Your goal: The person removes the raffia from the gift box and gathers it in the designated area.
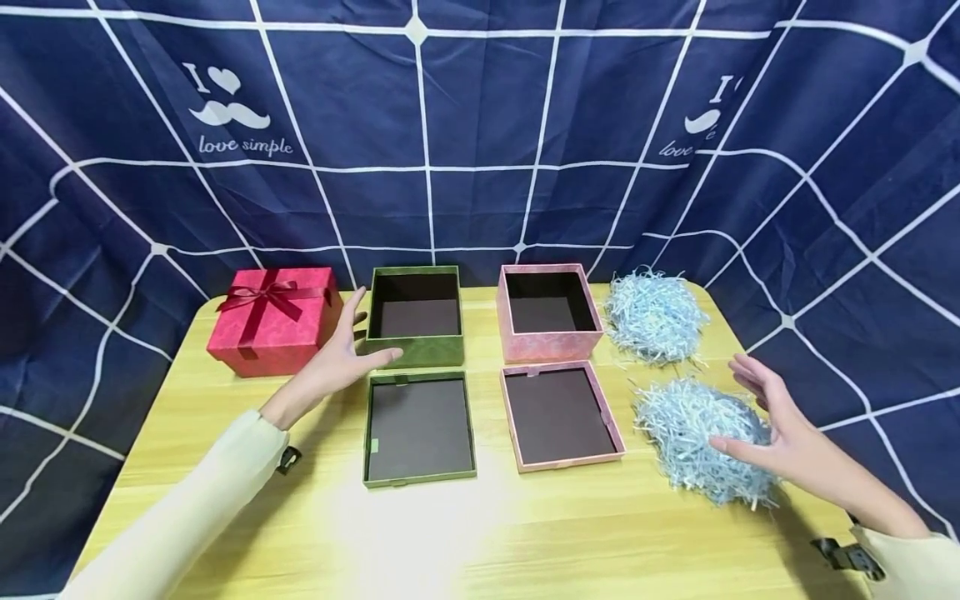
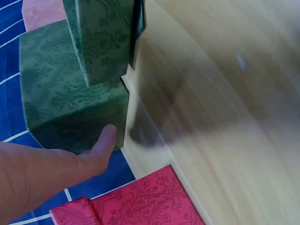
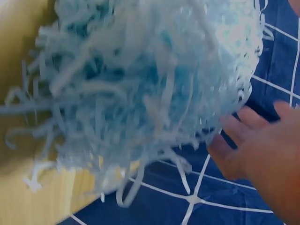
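My left hand point(image 1: 335, 358) is spread at the left side of an open green box point(image 1: 417, 352), its thumb by the near corner. In the left wrist view one finger overlaps the box's patterned green wall point(image 2: 70, 89). The green lid point(image 1: 420, 429) lies hollow side up in front of the box. On the right, my right hand point(image 1: 787, 442) hovers with fingers apart beside the nearer pile of light blue shredded paper point(image 1: 701, 442). The right wrist view shows the hand's fingertips point(image 3: 227, 124) right at the edge of the paper strands point(image 3: 140, 93).
A red gift box point(image 1: 273, 321) with a dark red ribbon bow stands left of my left hand. An open pink box point(image 1: 551, 346) and its upturned pink lid point(image 1: 562, 415) sit centre right. Another shredded paper pile point(image 1: 654, 317) lies behind. Blue gridded cloth point(image 1: 480, 208) borders the wooden table point(image 1: 540, 533).
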The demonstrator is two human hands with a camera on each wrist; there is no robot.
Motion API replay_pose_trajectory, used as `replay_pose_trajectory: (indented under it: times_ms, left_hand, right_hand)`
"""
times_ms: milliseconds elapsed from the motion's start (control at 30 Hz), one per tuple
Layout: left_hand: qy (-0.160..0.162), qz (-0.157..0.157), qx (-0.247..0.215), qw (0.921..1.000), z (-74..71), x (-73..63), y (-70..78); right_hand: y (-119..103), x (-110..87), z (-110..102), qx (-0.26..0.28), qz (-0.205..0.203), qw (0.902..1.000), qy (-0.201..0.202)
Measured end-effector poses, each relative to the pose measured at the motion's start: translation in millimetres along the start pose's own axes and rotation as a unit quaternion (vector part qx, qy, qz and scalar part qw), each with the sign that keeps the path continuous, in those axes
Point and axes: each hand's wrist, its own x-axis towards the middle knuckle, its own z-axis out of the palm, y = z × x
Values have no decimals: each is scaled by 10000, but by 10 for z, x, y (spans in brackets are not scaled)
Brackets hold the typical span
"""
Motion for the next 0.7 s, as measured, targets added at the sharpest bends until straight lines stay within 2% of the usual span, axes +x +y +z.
replay_pose_trajectory:
  times_ms: [267,467,700]
  left_hand:
    - [-6,120,-205,9997,-10,-219,5]
    - [211,62,-72,9997,-3,-366,22]
    - [453,-200,350,9982,-38,-639,63]
  right_hand:
    - [-161,-1,63,-166,276,9982,501]
    - [-311,36,90,-415,583,9928,957]
    - [-547,111,200,-51,366,9890,1430]
